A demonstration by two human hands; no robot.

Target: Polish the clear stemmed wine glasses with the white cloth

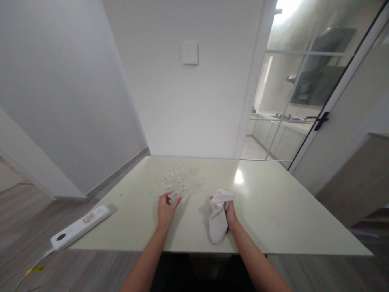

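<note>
Several clear drinking glasses [174,181] stand clustered on a pale table [273,219]. My left hand [166,209] reaches to the nearest glass, its thumb and fingers curled round the glass's base. My right hand [231,214] is closed on a white cloth [219,215], which hangs bunched over the fingers and rests on the tabletop to the right of the glasses.
A white power strip [79,225] lies over the table's left front corner, its cord trailing to the wooden floor. White walls with a switch plate [190,53] stand behind the table. A glass-panelled door [306,97] opens onto a kitchen at the right.
</note>
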